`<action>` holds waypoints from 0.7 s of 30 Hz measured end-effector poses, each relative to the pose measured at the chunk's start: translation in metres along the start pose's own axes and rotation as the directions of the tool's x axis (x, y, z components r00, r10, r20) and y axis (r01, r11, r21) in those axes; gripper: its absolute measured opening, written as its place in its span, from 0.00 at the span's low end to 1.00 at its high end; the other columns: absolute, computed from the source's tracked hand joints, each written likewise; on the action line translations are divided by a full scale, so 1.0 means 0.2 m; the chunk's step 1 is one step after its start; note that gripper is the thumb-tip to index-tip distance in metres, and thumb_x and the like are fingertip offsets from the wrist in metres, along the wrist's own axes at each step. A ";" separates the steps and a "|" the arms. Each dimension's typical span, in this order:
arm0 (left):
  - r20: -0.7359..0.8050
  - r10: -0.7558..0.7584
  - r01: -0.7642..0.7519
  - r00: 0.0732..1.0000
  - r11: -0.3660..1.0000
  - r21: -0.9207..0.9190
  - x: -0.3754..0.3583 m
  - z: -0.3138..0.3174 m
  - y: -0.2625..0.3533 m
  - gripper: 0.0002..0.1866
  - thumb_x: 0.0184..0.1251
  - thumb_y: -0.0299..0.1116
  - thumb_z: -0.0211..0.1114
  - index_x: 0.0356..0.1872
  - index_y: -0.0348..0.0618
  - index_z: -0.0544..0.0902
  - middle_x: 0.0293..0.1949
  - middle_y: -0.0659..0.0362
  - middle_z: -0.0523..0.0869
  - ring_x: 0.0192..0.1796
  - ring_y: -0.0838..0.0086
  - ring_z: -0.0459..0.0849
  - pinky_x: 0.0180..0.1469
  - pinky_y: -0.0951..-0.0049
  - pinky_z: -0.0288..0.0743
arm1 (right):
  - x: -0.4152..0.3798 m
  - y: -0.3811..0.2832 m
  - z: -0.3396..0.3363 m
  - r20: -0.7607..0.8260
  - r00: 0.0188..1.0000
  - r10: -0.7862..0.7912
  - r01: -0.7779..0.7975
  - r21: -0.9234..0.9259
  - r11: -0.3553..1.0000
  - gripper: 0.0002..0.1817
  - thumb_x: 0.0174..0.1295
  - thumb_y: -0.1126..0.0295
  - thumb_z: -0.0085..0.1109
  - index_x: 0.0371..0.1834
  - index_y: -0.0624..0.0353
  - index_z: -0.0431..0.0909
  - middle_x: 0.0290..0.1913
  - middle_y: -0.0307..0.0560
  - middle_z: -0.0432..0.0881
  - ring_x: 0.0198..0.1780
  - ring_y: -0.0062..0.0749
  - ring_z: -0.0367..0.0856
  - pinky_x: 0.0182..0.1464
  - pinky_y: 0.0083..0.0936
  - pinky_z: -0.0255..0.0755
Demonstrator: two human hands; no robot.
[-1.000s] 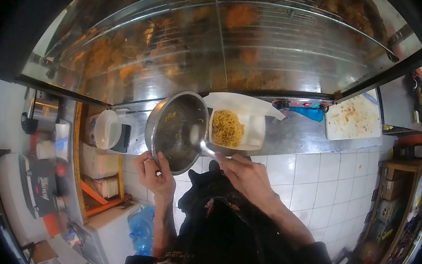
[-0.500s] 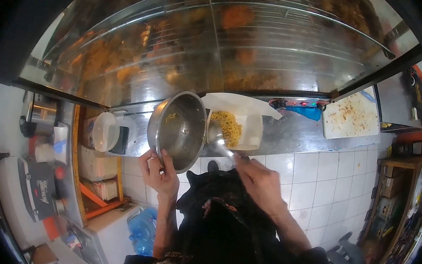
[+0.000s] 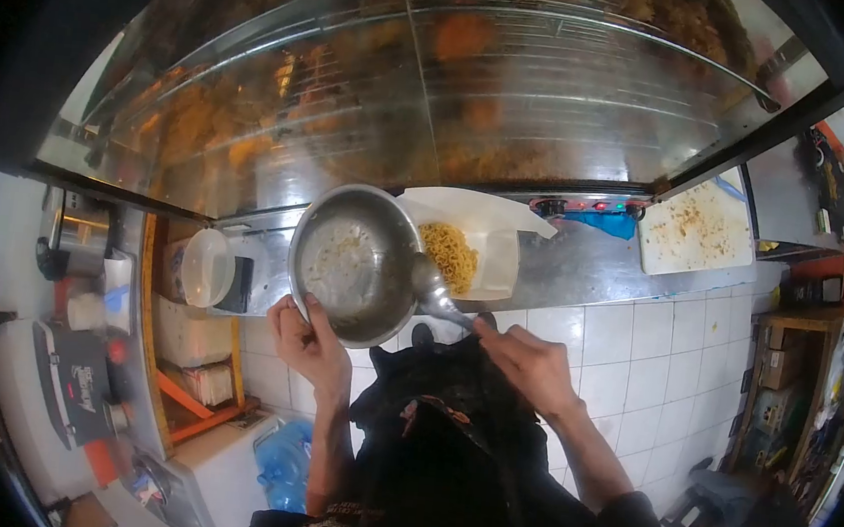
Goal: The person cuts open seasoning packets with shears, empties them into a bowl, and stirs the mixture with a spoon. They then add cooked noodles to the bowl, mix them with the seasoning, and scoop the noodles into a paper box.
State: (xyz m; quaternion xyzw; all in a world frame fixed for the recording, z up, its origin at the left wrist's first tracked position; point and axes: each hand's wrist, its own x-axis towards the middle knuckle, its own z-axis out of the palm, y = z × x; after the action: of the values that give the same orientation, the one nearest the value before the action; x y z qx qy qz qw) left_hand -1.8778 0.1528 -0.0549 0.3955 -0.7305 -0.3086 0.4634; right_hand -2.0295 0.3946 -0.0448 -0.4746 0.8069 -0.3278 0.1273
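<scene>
My left hand (image 3: pixel 313 342) is closed on the near rim of a metal mixing bowl (image 3: pixel 350 277), its thumb over the edge. A few food scraps cling inside the bowl. In my right hand (image 3: pixel 524 363) is the handle of a metal serving spoon (image 3: pixel 437 290), its head at the bowl's right rim. Right beside the bowl, an open white takeout box (image 3: pixel 496 260) stands on the counter. Yellow noodles (image 3: pixel 448 258) fill its left side, partly hidden by the spoon.
A glass-fronted display case (image 3: pixel 428 83) rises behind the steel counter (image 3: pixel 572 272). To the right lies a white cutting board (image 3: pixel 696 232) with crumbs, near a blue cloth (image 3: pixel 601 222). A clear plastic tub (image 3: pixel 208 267) stands left.
The bowl has turned from tilted toward the box to facing up more, showing its inside. My right hand has drawn the spoon slightly down and left, off the noodles to the bowl's rim.
</scene>
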 end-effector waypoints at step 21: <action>-0.005 0.059 -0.059 0.998 0.998 0.011 -0.03 -0.03 0.07 0.20 0.72 0.21 0.63 0.21 0.38 0.64 0.32 0.51 0.77 0.42 0.64 0.75 0.42 0.64 0.68 | 0.16 -0.22 0.26 -0.071 0.996 -0.061 0.070 0.136 0.988 0.23 0.66 0.72 0.64 0.66 0.51 0.80 0.32 0.43 0.77 0.30 0.37 0.83 0.29 0.33 0.77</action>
State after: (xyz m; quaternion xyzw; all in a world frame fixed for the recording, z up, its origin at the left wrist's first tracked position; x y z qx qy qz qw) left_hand -1.8739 0.1655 -0.0433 0.3772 -0.7423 -0.2895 0.4722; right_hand -1.9889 0.3319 -0.0513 -0.4798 0.7699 -0.4026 0.1222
